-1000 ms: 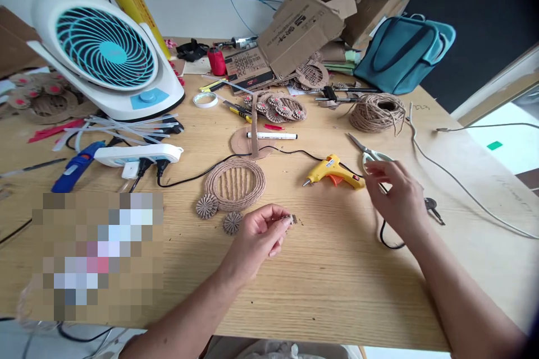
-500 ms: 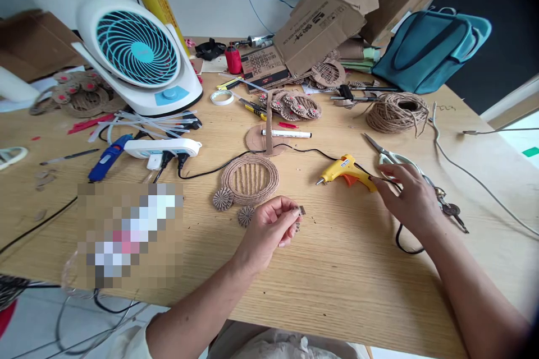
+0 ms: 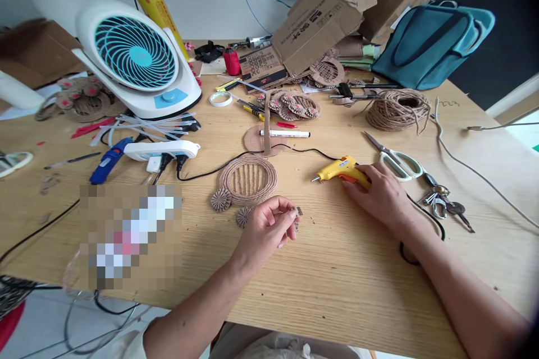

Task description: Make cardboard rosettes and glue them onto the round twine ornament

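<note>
My left hand [image 3: 272, 221] is closed in a pinch on a small corrugated cardboard strip [image 3: 299, 211], most of which is hidden by the fingers. Over the handle of a yellow hot glue gun [image 3: 337, 169] lies my right hand [image 3: 381, 193], its fingers wrapped round the grip; the gun rests on the table with its nozzle to the left. Beyond my left hand sits a ring wound with twine [image 3: 223, 176], with twine strands across its opening. Two pleated cardboard rosettes, one at the ring's edge [image 3: 221, 200] and another [image 3: 243, 217] beside my left hand, lie close by.
Scissors [image 3: 402, 165] and keys [image 3: 442, 202] lie right of the glue gun, a twine roll [image 3: 398, 109] behind them. A marker [image 3: 290, 134] rests on a cardboard disc [image 3: 252, 140]. A power strip [image 3: 164, 149] and a fan [image 3: 137, 61] stand left; the gun's black cord crosses the table.
My right hand has moved left from beside the scissors onto the glue gun's handle and closed round it. The gun has shifted slightly left. My left hand keeps its pinch.
</note>
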{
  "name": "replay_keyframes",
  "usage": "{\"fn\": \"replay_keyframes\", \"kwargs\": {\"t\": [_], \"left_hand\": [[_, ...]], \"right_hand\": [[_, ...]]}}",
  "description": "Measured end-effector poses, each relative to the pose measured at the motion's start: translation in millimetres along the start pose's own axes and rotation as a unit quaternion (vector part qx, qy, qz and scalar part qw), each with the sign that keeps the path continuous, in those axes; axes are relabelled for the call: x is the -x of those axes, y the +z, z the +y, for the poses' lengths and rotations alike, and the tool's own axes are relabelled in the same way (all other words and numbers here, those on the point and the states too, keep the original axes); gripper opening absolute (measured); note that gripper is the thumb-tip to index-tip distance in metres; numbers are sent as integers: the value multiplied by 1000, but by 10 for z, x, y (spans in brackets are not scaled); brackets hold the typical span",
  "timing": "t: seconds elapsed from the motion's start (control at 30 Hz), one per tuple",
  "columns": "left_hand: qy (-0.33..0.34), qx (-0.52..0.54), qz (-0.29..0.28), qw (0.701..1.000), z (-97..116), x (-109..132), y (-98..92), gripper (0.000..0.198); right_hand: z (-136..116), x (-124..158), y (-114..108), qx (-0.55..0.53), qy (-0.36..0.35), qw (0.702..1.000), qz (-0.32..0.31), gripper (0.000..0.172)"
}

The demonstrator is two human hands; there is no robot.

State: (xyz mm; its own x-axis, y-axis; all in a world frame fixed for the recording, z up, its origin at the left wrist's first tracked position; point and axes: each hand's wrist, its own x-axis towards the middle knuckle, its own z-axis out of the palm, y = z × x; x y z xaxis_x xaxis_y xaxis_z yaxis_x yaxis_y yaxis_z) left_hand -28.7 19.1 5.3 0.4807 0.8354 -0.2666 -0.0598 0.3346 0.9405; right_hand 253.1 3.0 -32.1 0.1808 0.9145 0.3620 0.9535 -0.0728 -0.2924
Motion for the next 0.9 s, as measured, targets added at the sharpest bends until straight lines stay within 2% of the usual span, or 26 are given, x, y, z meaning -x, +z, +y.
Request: {"fn": "replay_keyframes", "kwargs": {"t": [0.13, 0.27, 0.33, 0.4, 0.53, 0.67, 0.77, 0.83, 0.9], "left_hand": [[16, -5, 7, 1000, 19, -2, 10, 16], [7, -11, 13, 1000, 46, 4, 14, 15], [-3, -19, 12, 1000, 56, 11, 14, 16], [-13, -22, 10, 1000, 66, 20, 14, 16], [-17, -29, 14, 999, 96, 36, 16, 13], [-17, -37, 17, 999, 129, 50, 25, 12], [-18, -35, 17, 999, 144, 60, 33, 12], [-18, -34, 17, 999, 151, 63, 35, 12], [-20, -35, 19, 999, 156, 62, 35, 11]], "right_hand": [[-60, 57, -247, -104, 42, 994, 4, 38], [-224, 193, -446, -198, 51, 979, -14, 35], [-327, 267, -474, -168, 38, 985, 15, 40], [-422, 330, -471, -102, 11, 992, 71, 44], [-534, 407, -482, -16, -73, 988, 137, 51], [-570, 431, -563, 24, -137, 980, 141, 71], [-566, 452, -607, 35, -158, 976, 145, 79], [-533, 486, -607, 19, -146, 978, 145, 79], [-469, 536, -587, -67, -99, 989, 88, 75]]}}
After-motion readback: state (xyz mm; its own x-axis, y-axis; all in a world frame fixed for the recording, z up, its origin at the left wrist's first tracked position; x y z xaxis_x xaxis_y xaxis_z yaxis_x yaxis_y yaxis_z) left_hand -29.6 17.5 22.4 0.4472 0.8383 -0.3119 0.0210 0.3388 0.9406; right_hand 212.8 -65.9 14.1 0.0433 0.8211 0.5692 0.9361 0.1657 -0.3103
